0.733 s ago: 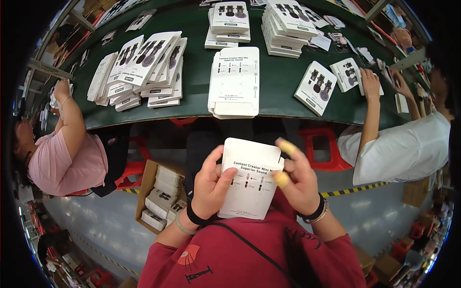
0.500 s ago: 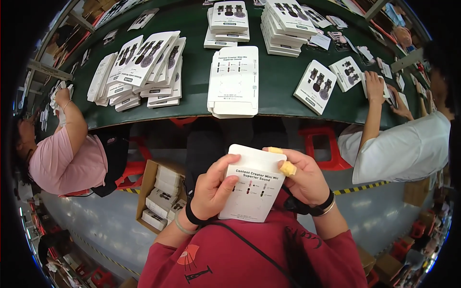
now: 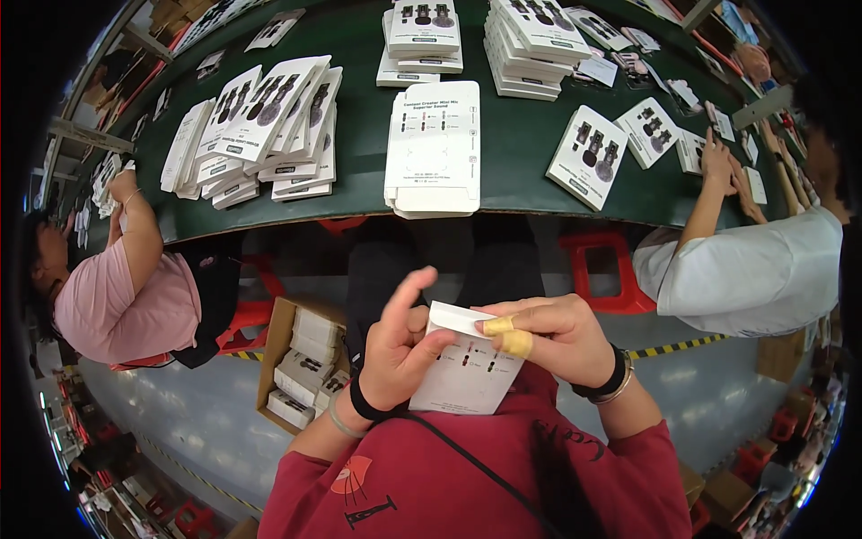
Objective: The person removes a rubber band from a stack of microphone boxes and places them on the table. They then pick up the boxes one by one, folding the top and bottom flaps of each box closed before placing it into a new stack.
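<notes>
A slim white carton (image 3: 462,382) with small printed pictures of microphones is held upright against my lap, its top flap bent over. My left hand (image 3: 395,355) grips its left side; the thumb lies on the front and the index finger sticks up, blurred. On the top right, my right hand (image 3: 566,341) pinches the flap between thumb and index finger, both wrapped in yellow tape. The carton's back is hidden from view. Straight ahead, at the table's near edge, lies a pile of similar flat white cartons (image 3: 432,166).
On the green table (image 3: 512,135) stand a left heap of printed boxes (image 3: 269,117) and more stacks (image 3: 534,54) at the back. Single boxes (image 3: 588,157) lie to the right. Co-workers sit at both sides. An open cardboard box (image 3: 274,359) holds cartons on the floor.
The carton's top flap has been folded down toward the front. My right hand has shifted left onto the flap, and my left index finger has lifted off the carton.
</notes>
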Motion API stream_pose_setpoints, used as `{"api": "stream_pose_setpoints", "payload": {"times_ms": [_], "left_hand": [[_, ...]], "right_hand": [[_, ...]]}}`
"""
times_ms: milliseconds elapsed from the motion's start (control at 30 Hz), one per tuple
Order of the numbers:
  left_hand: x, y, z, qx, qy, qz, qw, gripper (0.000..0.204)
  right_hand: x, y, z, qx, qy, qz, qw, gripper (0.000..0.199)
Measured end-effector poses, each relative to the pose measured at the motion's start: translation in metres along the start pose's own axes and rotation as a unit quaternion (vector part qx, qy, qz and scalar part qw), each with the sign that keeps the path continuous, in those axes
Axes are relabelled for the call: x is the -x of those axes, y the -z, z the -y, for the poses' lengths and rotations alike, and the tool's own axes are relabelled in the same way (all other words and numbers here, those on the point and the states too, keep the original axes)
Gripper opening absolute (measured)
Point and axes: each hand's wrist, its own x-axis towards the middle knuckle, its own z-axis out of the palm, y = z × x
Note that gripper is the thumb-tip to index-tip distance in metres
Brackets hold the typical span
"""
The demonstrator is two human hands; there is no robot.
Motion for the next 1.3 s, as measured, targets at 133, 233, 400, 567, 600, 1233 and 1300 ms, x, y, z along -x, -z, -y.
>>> {"api": "stream_pose_setpoints", "payload": {"times_ms": [133, 233, 400, 567, 600, 1233, 1300], "left_hand": [[-0.017, 0.014, -0.012, -0.14, -0.022, 0.076, 0.987, 0.033], [-0.03, 0.017, -0.032, -0.104, 0.105, 0.122, 0.981, 0.028], [-0.052, 0.018, -0.04, -0.031, 0.219, 0.167, 0.961, 0.011], [-0.054, 0.012, -0.04, -0.047, 0.214, 0.173, 0.96, 0.005], [-0.053, 0.009, -0.04, -0.083, 0.189, 0.178, 0.962, 0.005], [-0.079, -0.016, -0.023, -0.009, 0.023, -0.052, 0.998, 0.017], [-0.11, 0.004, -0.013, -0.241, -0.059, -0.095, 0.964, 0.033]], "right_hand": [[-0.002, -0.001, 0.008, 0.036, -0.048, 0.0, 0.998, 0.028], [-0.002, 0.001, 0.015, 0.097, -0.07, 0.008, 0.993, 0.028], [-0.004, 0.004, 0.018, 0.009, -0.137, 0.013, 0.99, 0.028], [-0.003, 0.006, 0.017, -0.046, -0.166, 0.007, 0.985, 0.026], [-0.002, 0.007, 0.016, -0.063, -0.167, 0.005, 0.984, 0.024], [0.008, 0.059, 0.033, 0.054, -0.072, -0.066, 0.994, 0.03], [0.011, 0.07, 0.024, 0.122, -0.043, -0.206, 0.97, 0.031]]}}
